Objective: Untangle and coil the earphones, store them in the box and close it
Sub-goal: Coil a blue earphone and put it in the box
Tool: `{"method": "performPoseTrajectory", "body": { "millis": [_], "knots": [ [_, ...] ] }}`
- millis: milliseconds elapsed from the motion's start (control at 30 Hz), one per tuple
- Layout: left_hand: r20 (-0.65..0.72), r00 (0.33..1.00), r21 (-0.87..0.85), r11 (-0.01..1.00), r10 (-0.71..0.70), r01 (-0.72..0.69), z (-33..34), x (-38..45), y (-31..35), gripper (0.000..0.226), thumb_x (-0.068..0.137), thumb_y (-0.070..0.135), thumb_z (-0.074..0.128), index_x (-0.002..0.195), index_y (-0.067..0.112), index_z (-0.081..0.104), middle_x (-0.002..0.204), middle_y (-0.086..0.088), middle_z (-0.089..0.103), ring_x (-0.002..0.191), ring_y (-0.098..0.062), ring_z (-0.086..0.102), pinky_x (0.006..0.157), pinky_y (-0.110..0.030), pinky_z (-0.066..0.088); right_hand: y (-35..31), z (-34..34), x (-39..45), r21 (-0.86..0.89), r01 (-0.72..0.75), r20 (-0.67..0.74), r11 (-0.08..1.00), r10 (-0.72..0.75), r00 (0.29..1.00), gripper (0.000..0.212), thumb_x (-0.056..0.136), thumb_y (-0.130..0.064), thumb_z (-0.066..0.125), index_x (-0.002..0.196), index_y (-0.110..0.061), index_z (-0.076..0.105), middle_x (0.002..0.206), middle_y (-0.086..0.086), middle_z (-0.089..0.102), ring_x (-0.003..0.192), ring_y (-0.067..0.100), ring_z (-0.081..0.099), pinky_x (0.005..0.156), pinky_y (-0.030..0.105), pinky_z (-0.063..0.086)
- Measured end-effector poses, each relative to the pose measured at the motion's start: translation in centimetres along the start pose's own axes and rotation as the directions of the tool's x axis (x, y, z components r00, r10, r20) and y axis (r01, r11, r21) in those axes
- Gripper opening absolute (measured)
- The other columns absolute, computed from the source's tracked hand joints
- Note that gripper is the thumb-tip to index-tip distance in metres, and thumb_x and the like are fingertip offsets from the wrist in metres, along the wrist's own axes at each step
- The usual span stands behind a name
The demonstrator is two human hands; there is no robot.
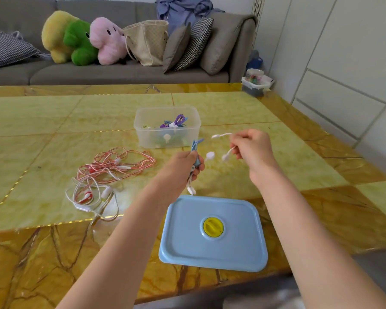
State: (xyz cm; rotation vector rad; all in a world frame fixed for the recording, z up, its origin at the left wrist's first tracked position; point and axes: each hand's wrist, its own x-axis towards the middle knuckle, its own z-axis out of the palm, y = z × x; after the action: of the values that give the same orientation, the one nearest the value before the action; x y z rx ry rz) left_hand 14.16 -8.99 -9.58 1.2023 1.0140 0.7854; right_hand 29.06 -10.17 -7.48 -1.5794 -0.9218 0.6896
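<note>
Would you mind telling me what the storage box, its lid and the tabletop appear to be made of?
The box looks like clear, slightly frosted plastic: the coiled earphones show through its walls. The lid seems to be opaque matte light-blue plastic, with a yellow knob at its centre. The table looks like polished yellow-green stone or an imitation: glossy and veined.

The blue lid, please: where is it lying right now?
The blue lid lies flat on the table near its front edge, between the forearms, nearer than the clear box.
</note>
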Motion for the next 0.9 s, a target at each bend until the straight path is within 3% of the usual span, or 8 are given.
{"method": "performPoseTrajectory", "body": {
  "millis": [100,333,433,500,567,700,800,900],
  "knots": [
    [-0.044,0.999,0.107,0.994,0.015,-0.01,0.3,0.3,-0.4,0.037,0.102,0.01,0.027,0.069,0.011,0.045,0.065,-0.004,0.047,0.053,-0.01,0.033,0.045,-0.012,0.03,-0.4,-1.4,0.5,0.06,0.021,-0.099,0.998,-0.015,0.995,0.02,0.088,-0.006,0.056,0.069,-0.015,0.058,0.06,0.0,0.053,0.053,0.01,0.048,0.054,0.021,0.041],
    [-0.092,0.972,0.527,0.838,0.218,-0.138,1.1,1.4,-0.2,0.037,0.099,0.01,0.035,0.064,0.014,0.051,0.064,-0.002,0.043,0.057,-0.017,0.037,0.049,-0.015,0.033,-0.3,-1.6,-0.3,0.141,-0.032,0.129,0.99,0.014,0.992,0.005,0.084,-0.01,0.067,0.08,-0.007,0.065,0.044,-0.008,0.035,0.037,0.007,0.026,0.036,0.017,0.023],
    [-0.151,0.878,0.71,0.667,0.454,-0.223,0.9,1.7,-0.1,0.034,0.097,0.013,0.038,0.073,0.006,0.062,0.08,-0.012,0.056,0.078,-0.033,0.048,0.078,-0.035,0.041,-0.4,-1.7,-0.5,0.155,-0.035,0.155,0.987,0.011,0.988,0.009,0.085,-0.01,0.065,0.077,-0.008,0.066,0.04,-0.011,0.032,0.034,0.005,0.023,0.034,0.016,0.019],
    [-0.162,0.814,0.761,0.595,0.558,-0.257,0.9,1.6,0.1,0.04,0.093,0.022,0.035,0.077,0.002,0.065,0.096,-0.017,0.058,0.09,-0.033,0.05,0.083,-0.036,0.038,-0.4,-1.7,-0.6,0.166,-0.042,0.166,0.985,0.014,0.986,0.012,0.087,-0.01,0.063,0.076,-0.009,0.067,0.041,-0.011,0.033,0.035,0.005,0.023,0.034,0.016,0.02],
    [-0.153,0.835,0.699,0.656,0.528,-0.286,1.0,1.0,0.6,0.037,0.097,0.017,0.033,0.08,0.001,0.062,0.089,-0.008,0.053,0.077,-0.02,0.05,0.074,-0.028,0.036,-0.5,-1.6,-0.7,0.186,-0.042,0.171,0.982,0.01,0.985,0.013,0.088,-0.011,0.06,0.076,-0.008,0.067,0.044,-0.008,0.033,0.036,0.006,0.023,0.034,0.017,0.019],
    [-0.072,0.972,0.326,0.927,0.222,-0.187,1.6,-0.2,1.5,0.034,0.099,0.009,0.032,0.069,0.009,0.047,0.064,-0.004,0.048,0.036,-0.001,0.039,0.035,-0.016,0.033,-1.2,-1.2,-1.3,0.251,-0.007,0.177,0.968,-0.039,0.983,0.016,0.09,-0.01,0.056,0.077,-0.008,0.067,0.052,-0.002,0.033,0.039,0.007,0.023,0.037,0.018,0.019],
    [-0.012,0.997,0.257,0.964,0.078,-0.073,1.7,-0.5,1.5,0.036,0.101,0.01,0.029,0.067,0.009,0.044,0.06,-0.004,0.039,0.03,-0.001,0.027,0.034,-0.011,0.021,-1.7,-0.4,-2.0,0.193,0.098,0.192,0.976,-0.136,0.972,0.013,0.089,-0.012,0.058,0.083,-0.008,0.068,0.047,-0.007,0.037,0.039,0.006,0.026,0.039,0.017,0.021],
    [0.022,0.998,0.206,0.977,0.052,-0.056,1.5,-1.0,1.9,0.036,0.1,0.009,0.028,0.068,0.01,0.042,0.06,-0.003,0.036,0.031,-0.001,0.025,0.034,-0.011,0.021,-1.9,0.9,-2.9,-0.089,0.291,0.313,0.952,-0.251,0.916,0.015,0.088,-0.013,0.059,0.09,-0.008,0.073,0.036,-0.016,0.045,0.035,0.001,0.04,0.041,0.01,0.027]
  ]
}}
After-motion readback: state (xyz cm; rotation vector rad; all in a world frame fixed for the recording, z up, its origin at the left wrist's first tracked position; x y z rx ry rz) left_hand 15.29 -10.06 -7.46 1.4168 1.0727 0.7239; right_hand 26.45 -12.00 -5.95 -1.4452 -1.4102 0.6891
